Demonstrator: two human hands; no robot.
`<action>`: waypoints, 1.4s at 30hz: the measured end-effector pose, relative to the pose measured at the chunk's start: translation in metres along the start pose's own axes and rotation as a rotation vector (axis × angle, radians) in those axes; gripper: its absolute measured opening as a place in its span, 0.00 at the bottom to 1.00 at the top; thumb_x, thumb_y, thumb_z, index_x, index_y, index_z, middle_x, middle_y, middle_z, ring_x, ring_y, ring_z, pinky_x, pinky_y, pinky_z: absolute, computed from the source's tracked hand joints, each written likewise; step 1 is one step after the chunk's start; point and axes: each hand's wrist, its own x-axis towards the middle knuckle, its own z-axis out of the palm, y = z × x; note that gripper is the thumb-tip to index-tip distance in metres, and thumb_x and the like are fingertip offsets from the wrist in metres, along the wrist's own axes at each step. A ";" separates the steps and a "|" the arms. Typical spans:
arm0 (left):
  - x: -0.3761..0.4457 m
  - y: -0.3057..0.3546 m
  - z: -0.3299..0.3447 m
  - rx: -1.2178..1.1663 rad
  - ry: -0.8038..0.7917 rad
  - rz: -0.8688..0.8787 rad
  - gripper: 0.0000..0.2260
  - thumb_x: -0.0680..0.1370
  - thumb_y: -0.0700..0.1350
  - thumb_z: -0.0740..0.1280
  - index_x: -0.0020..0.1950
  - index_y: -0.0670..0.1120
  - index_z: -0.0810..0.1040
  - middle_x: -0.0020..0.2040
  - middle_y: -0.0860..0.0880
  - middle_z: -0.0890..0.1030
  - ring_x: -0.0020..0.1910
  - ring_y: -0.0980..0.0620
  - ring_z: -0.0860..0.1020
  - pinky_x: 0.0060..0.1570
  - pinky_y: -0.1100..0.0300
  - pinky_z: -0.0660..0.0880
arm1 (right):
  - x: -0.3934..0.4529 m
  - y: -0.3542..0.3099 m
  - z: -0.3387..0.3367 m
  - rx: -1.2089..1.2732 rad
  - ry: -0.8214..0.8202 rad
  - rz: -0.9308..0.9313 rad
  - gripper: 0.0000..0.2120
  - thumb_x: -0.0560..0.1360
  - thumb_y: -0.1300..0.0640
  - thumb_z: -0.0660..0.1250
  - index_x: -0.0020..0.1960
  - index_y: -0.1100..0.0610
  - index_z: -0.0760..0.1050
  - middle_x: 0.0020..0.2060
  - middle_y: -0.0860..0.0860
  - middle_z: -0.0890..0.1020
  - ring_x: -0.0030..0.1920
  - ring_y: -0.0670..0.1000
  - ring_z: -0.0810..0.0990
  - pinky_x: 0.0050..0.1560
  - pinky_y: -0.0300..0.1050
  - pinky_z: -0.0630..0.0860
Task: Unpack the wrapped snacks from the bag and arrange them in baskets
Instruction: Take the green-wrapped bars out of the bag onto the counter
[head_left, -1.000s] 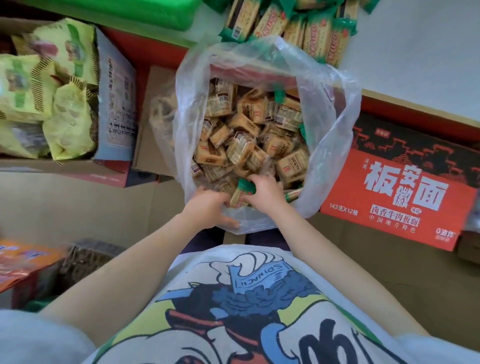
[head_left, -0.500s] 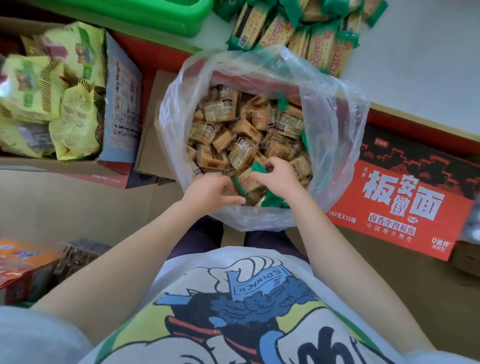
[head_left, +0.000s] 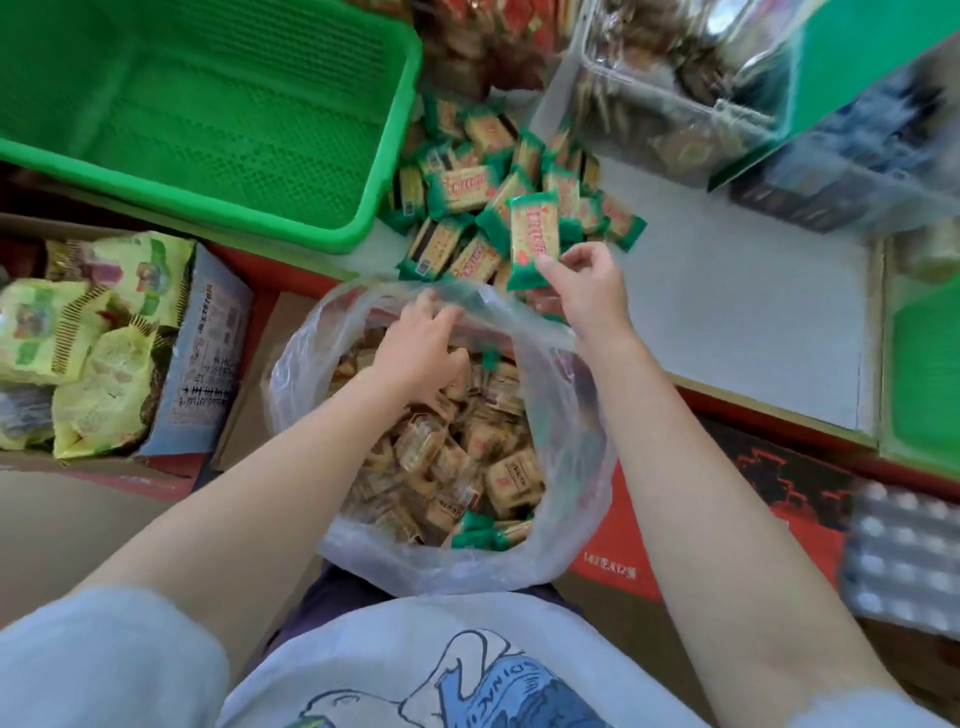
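The left hand (head_left: 415, 348) reaches, fingers curled, inside the mouth of the clear plastic bag (head_left: 576, 499), forearm slanting across its near rim. The right hand (head_left: 589, 288) hovers beyond the bag's far rim, fingertips pinching a green-edged wrapped snack (head_left: 532, 236).

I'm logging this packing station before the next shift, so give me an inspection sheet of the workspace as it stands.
Surface: white table top, bare beside the snack pile.
Job's things: clear plastic bag open and full of brown-wrapped snacks; pile of green-wrapped snacks on the table; green basket holds none.
Clutter: carton of yellow-green packets on the left; red printed box on the right.
Grippers: left hand reaches into the bag at its far rim; right hand pinches one green-wrapped snack above the pile.
Cables: nothing seen.
Surroundings: clear tubs of snacks at the back, blurred.
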 end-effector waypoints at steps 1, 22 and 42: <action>0.005 0.000 0.000 0.000 -0.047 -0.028 0.30 0.79 0.51 0.65 0.80 0.49 0.60 0.81 0.38 0.52 0.79 0.38 0.55 0.74 0.41 0.62 | 0.013 -0.001 0.003 0.056 -0.017 0.025 0.10 0.77 0.65 0.69 0.54 0.60 0.69 0.50 0.58 0.79 0.41 0.54 0.85 0.39 0.44 0.83; -0.028 -0.003 0.028 0.019 0.091 0.049 0.16 0.77 0.54 0.65 0.60 0.46 0.78 0.57 0.45 0.76 0.57 0.43 0.75 0.54 0.50 0.74 | -0.028 0.037 0.006 -0.063 -0.386 0.039 0.08 0.81 0.60 0.63 0.58 0.59 0.78 0.49 0.56 0.85 0.47 0.56 0.86 0.48 0.47 0.82; -0.155 -0.050 0.134 0.105 -0.597 0.088 0.16 0.73 0.59 0.74 0.43 0.49 0.77 0.41 0.51 0.77 0.44 0.48 0.76 0.40 0.57 0.69 | -0.139 0.232 0.020 -1.221 -0.663 0.060 0.18 0.71 0.48 0.75 0.52 0.50 0.68 0.51 0.49 0.78 0.54 0.55 0.74 0.54 0.55 0.63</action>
